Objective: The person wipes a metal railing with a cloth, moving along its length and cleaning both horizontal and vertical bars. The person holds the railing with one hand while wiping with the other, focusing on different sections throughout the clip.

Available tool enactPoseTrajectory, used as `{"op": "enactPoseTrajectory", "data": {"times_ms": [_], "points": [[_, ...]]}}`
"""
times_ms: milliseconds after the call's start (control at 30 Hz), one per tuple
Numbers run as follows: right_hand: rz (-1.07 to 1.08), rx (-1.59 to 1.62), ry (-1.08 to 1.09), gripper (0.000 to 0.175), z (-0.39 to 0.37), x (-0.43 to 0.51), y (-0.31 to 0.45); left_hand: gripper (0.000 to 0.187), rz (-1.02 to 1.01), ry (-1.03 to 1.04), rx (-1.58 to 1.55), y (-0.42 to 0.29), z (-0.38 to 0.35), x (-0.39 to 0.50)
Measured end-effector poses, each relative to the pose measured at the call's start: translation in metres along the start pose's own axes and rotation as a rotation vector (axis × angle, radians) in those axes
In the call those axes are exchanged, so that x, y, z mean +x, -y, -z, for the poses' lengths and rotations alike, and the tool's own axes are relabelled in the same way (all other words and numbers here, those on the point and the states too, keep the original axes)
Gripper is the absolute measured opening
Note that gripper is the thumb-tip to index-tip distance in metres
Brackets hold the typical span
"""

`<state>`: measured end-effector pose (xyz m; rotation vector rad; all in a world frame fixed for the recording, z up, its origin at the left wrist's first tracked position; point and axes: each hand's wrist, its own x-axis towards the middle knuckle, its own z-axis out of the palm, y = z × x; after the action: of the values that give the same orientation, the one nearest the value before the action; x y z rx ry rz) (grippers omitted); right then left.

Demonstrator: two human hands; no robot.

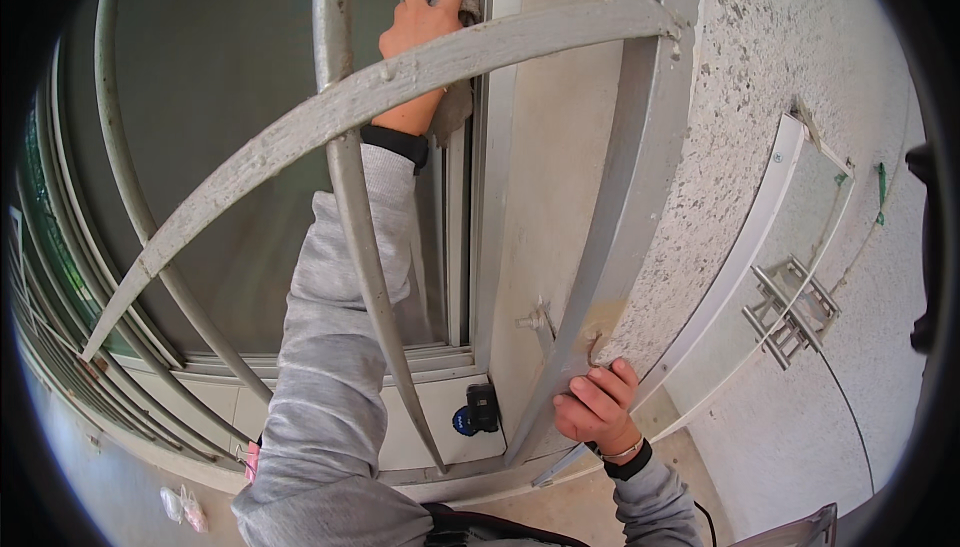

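Note:
Through the painted metal window grille reaches my left arm in a grey sleeve. My left hand presses a grey cloth against the upright window frame, beside a dark pane. A dark patch shows under the fingers; what it is I cannot tell. Lower right, my right hand has its fingers curled at the lower part of the flat metal post, just below a thin brown bent wire. Whether it grips the post or something small is hidden.
A black and blue device sits on the tiled sill. A white-framed panel and a metal tube fitting are by the rough wall. Small plastic bags lie lower left, near a pink clipped item.

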<state>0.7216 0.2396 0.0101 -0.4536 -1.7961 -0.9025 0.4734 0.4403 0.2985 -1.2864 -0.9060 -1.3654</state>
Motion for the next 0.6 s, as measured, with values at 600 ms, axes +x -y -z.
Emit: {"op": "enactPoseTrajectory", "data": {"times_ms": [600], "points": [[-0.031, 0.044, -0.02, 0.02, 0.0, -0.001, 0.001, 0.065, 0.315, 0.693, 0.099, -0.058, 0.098, -0.187]]}}
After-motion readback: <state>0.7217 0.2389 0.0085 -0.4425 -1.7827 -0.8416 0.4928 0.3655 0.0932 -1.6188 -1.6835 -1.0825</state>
